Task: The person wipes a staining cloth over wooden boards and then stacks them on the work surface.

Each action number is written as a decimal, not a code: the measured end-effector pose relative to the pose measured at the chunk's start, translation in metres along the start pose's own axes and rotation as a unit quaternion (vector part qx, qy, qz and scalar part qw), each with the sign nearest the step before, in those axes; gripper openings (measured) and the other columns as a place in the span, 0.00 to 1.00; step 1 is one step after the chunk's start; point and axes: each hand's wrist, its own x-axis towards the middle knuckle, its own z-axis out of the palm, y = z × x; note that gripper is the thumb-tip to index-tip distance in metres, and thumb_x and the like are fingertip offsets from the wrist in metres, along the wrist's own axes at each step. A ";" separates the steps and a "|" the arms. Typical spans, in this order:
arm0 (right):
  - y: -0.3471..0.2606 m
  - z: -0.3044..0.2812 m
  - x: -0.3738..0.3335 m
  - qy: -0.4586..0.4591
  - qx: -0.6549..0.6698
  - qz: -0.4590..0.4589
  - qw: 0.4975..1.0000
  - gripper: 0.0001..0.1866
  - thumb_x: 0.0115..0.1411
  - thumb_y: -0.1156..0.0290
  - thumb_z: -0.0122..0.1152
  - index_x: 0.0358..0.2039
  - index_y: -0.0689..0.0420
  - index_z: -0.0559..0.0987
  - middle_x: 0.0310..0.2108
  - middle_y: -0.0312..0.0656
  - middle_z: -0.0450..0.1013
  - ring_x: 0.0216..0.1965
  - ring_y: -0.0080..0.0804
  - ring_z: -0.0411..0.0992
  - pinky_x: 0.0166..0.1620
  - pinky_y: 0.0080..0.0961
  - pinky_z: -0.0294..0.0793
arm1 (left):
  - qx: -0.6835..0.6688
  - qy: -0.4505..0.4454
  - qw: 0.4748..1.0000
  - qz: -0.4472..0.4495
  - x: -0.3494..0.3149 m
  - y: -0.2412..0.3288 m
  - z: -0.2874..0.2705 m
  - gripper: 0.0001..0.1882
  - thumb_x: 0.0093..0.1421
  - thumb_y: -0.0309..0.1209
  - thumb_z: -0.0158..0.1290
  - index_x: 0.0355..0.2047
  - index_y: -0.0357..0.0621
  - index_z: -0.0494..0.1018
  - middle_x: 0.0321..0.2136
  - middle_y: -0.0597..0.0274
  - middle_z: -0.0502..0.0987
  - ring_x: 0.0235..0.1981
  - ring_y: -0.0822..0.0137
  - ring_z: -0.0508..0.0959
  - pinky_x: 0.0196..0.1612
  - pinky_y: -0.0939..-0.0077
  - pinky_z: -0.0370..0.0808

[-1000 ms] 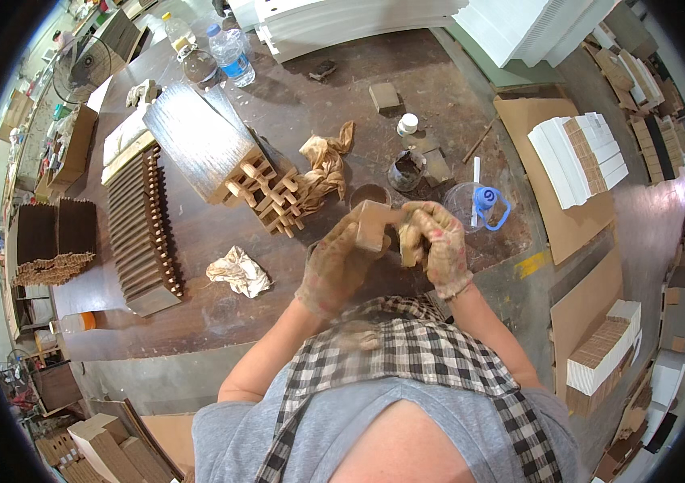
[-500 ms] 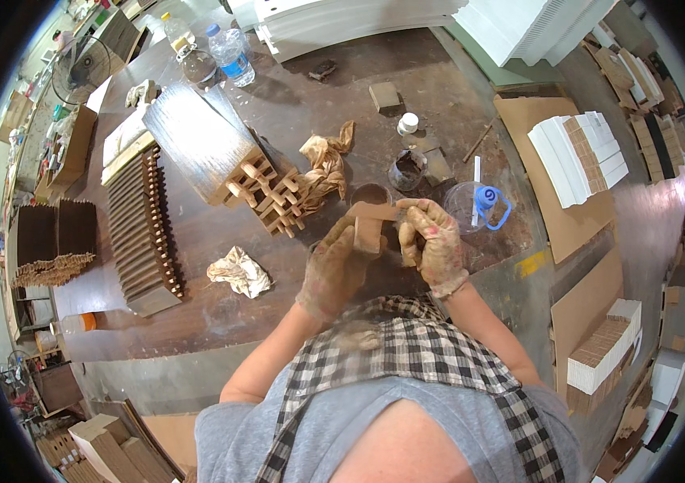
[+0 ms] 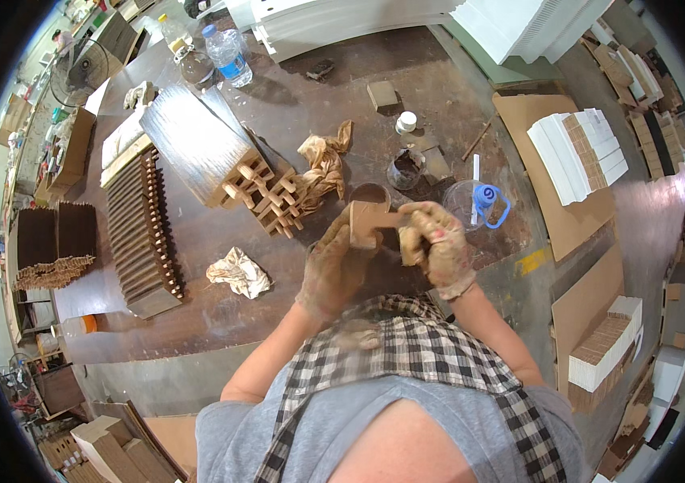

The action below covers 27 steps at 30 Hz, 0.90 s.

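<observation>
Both hands wear stained, pale work gloves and meet over the near middle of the table. My left hand [image 3: 333, 266] is closed around a small tan wooden block [image 3: 364, 223], its end face turned up. My right hand [image 3: 440, 248], just to the right, has its fingers curled in a pinch. A thin, flat brown strip [image 3: 391, 219] runs from those fingertips to the block; whether it is a tool or part of the piece, I cannot make out. Just beyond the block sits a round cup of brown stuff [image 3: 370, 194], partly hidden by it.
On the dark table [image 3: 302, 105] stand a dark-stained pot [image 3: 405, 171], a white-capped bottle [image 3: 406, 122] and a blue-handled clear jug [image 3: 461, 201]. Left are foil-wrapped wooden pieces [image 3: 193, 141], a row of dark slats [image 3: 142, 233] and crumpled cloths [image 3: 239, 272]. Cardboard [image 3: 527, 121] lies right.
The block in my left hand has tilted, showing more of its end face. My right hand has shifted slightly right and down, with the thin strip still between the hands.
</observation>
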 end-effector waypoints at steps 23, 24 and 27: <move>0.025 -0.001 0.006 0.092 0.083 -0.010 0.992 0.11 0.69 0.68 0.51 0.44 0.60 0.76 0.20 0.30 0.68 0.15 0.15 0.59 0.18 0.14 0.55 | 0.365 0.021 0.921 0.137 -0.003 -0.001 0.012 0.24 0.65 0.21 0.50 0.61 0.35 0.63 0.57 0.56 0.68 0.55 0.65 0.72 0.57 0.73 0.71; 0.019 0.011 0.002 0.068 0.065 -0.009 0.995 0.10 0.69 0.68 0.50 0.44 0.60 0.77 0.19 0.30 0.67 0.15 0.15 0.59 0.18 0.14 0.55 | 0.421 0.011 0.896 0.138 -0.002 0.005 0.011 0.24 0.66 0.22 0.50 0.62 0.35 0.62 0.57 0.57 0.68 0.55 0.66 0.72 0.57 0.72 0.71; 0.022 0.012 0.004 0.082 0.046 -0.005 0.996 0.11 0.69 0.69 0.51 0.44 0.61 0.76 0.19 0.30 0.67 0.15 0.15 0.59 0.18 0.14 0.56 | 0.194 0.006 0.979 0.063 -0.003 0.000 0.010 0.24 0.68 0.29 0.49 0.63 0.38 0.61 0.57 0.58 0.69 0.57 0.66 0.71 0.60 0.69 0.69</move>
